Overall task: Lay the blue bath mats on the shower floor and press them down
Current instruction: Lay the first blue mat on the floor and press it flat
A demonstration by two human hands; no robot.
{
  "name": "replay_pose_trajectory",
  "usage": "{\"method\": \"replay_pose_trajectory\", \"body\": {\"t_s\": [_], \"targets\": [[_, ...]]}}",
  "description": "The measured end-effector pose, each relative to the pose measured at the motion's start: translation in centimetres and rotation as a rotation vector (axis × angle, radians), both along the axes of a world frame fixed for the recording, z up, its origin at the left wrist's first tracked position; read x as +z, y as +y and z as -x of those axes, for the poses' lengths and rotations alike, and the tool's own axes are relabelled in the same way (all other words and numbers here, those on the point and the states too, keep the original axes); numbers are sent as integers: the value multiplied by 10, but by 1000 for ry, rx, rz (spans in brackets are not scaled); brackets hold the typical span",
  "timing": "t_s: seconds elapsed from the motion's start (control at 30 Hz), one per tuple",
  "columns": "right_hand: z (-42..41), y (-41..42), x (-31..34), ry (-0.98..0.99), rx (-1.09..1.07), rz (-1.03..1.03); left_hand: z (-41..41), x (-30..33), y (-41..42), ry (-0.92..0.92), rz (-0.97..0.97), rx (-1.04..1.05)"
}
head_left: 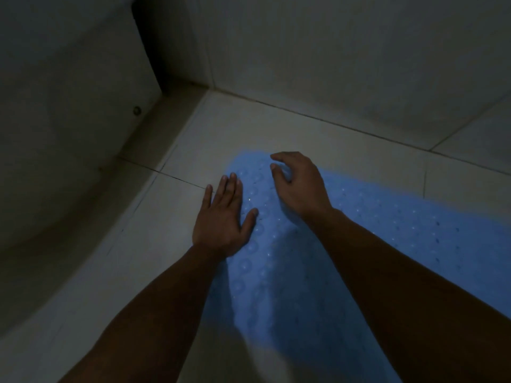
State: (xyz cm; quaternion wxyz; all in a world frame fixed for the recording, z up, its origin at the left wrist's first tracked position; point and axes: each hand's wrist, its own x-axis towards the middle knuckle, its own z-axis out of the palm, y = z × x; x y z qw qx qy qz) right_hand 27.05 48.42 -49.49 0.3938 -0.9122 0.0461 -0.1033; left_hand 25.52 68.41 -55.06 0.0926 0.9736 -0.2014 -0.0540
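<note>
A blue bath mat (345, 230) lies flat on the pale tiled shower floor (171, 244), running from a rounded far end near the corner of the stall toward the lower right, where it passes out of view; its surface is a light, slightly translucent blue, covered in rows of round raised bumps like suction cups, with small holes or glints dotted between them; the part between the two forearms sits in shadow and reads darker. Only one mat is visible.

The left hand (224, 217) lies palm down at the mat's left edge, its fingers straight and close together, the thumb spread out to the right onto the blue surface; the fingertips reach the edge of the mat near a dark grout line (179, 178) in the tiles; the palm seems to straddle mat and tile. The right hand (298, 186) is over the rounded far end of the mat, its fingers loosely curled downward with the fingertips at the surface; whether they pinch the mat or only press on it cannot be told in this dim light.

Tiled walls (331, 64) meet the floor just beyond the mat; a curved pale ledge (83, 189) borders the floor on the left.
</note>
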Motion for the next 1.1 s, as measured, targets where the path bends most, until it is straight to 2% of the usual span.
{"method": "replay_pose_trajectory", "body": {"t_s": [0.13, 0.23, 0.33, 0.43, 0.53, 0.63, 0.8, 1.1], "targets": [[4, -1, -2, -44, -37, -6, -6, -3, 0, -31, 14, -2], [14, 2, -2, 4, -58, -17, -5, -7, 0, -10, -5, -8], [28, 8, 21, 114, -30, -18, -19, 14, 1, 148, -4, -36], [37, 8, 49, 184, -46, -16, -41, 40, 4, 243, -187, -179], [40, 7, 61, 163, -75, -29, -20, 46, 10, 218, -110, -227], [40, 8, 59, 159, -74, -20, 23, 31, 10, 212, -3, -156], [43, 0, 30, 153, -94, 0, 40, 4, 5, -10, -29, -102], [67, -27, 4, 158, -172, 45, 40, 6, 5, -36, -25, -128]]}}
